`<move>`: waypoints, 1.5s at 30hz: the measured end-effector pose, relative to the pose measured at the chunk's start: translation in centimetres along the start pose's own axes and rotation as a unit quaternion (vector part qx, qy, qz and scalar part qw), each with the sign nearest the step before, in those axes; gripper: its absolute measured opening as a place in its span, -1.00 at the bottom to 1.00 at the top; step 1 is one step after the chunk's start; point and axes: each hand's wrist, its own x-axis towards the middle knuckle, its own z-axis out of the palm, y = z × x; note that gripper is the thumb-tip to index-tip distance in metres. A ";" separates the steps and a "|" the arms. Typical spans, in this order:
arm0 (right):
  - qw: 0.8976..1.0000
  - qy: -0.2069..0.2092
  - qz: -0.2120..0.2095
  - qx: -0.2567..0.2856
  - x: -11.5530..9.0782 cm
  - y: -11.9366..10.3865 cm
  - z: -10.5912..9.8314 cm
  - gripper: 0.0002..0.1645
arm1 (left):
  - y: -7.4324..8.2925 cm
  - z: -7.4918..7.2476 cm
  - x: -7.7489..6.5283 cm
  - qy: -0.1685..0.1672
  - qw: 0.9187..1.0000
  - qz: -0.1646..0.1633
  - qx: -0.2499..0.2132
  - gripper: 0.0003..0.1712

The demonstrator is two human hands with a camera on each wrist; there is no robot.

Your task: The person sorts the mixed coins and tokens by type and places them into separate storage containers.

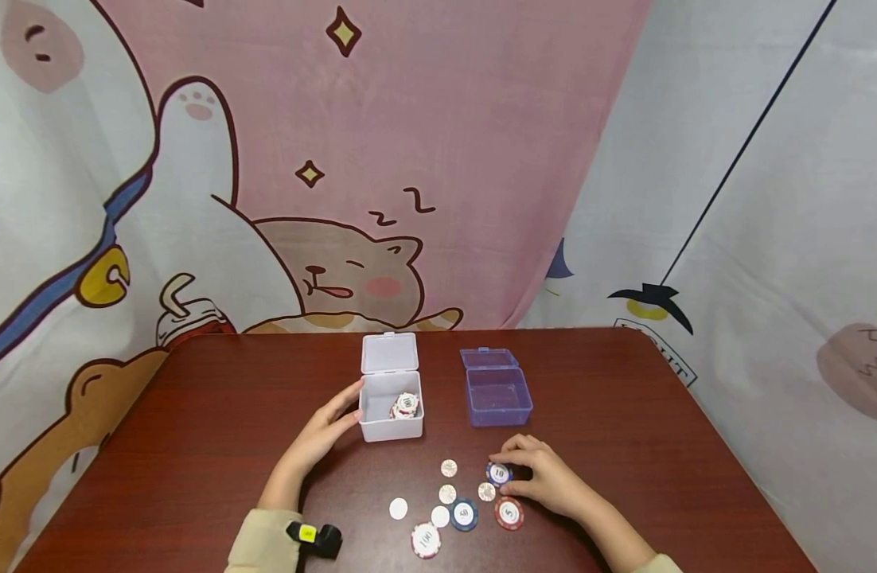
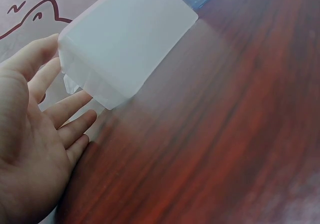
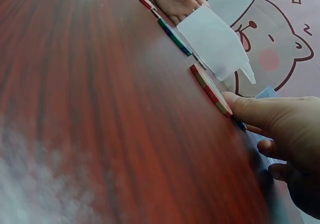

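Note:
My left hand (image 1: pixel 322 434) rests against the left side of an open white plastic box (image 1: pixel 393 430); its fingers are spread and fairly straight in the left wrist view. Inside that box a small pile of poker chips (image 1: pixel 406 405) lies in the front right corner, a white one marked 100 on top. With thumb and forefinger on opposite edges, my right hand (image 1: pixel 546 477) pinches a blue poker chip (image 1: pixel 499 474) marked 10, low over the table. Just in front of it lie a red chip (image 1: pixel 509 513) marked 5 and a small pale disc (image 1: pixel 486 492).
An open translucent blue box (image 1: pixel 499 415) stands right of the white one, with bare floor showing. Nearer me are a dark blue chip (image 1: pixel 464 515) marked 50, a white-and-red chip (image 1: pixel 426 540) marked 100 and several small pale discs (image 1: pixel 399 508). A patterned curtain (image 1: pixel 481 159) hangs behind the table.

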 end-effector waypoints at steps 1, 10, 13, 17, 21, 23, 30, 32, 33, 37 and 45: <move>1.000 0.000 -0.003 0.003 0.0 0.0 0.0 -0.52 | 0.0 0.0 0.0 0.000 1.000 0.001 -0.002 -0.38; 1.000 0.003 -0.017 0.019 0.0 -0.1 0.1 -0.56 | 1.1 0.2 -0.1 -0.002 1.000 0.001 -0.011 -0.38; 1.000 -0.001 -0.016 0.023 0.0 -0.2 0.1 -0.56 | 2.4 0.3 -0.4 -0.004 1.000 0.004 -0.016 -0.38; 1.000 -0.006 -0.013 0.025 0.0 -0.3 0.1 -0.57 | 3.1 0.4 -0.6 -0.005 1.000 0.008 -0.011 -0.38; 1.000 -0.004 -0.011 0.022 0.0 -0.4 0.2 -0.57 | 3.0 0.5 -0.6 -0.007 1.000 0.014 -0.009 -0.38; 1.000 0.000 -0.013 0.020 0.0 -0.4 0.2 -0.56 | 2.9 0.4 -0.6 -0.008 1.000 0.015 -0.014 -0.38; 0.999 0.022 -0.030 0.022 0.6 -1.0 0.3 -0.55 | 2.8 0.3 -0.5 -0.008 1.000 0.000 -0.011 -0.38; 0.999 0.026 -0.032 0.024 0.8 -1.2 0.4 -0.54 | 2.9 0.3 -0.5 -0.008 1.000 -0.003 -0.009 -0.38; 0.999 0.027 -0.031 0.025 0.9 -1.3 0.4 -0.54 | 3.0 0.3 -0.5 -0.008 1.000 -0.001 -0.009 -0.38; 0.999 0.033 -0.033 0.023 1.3 -1.6 0.6 -0.53 | 2.2 0.2 -0.4 -0.006 1.000 0.003 -0.012 -0.38; 0.998 0.040 -0.047 0.027 2.8 -2.5 0.7 -0.54 | 0.2 0.1 0.0 -0.001 1.000 0.010 -0.007 -0.37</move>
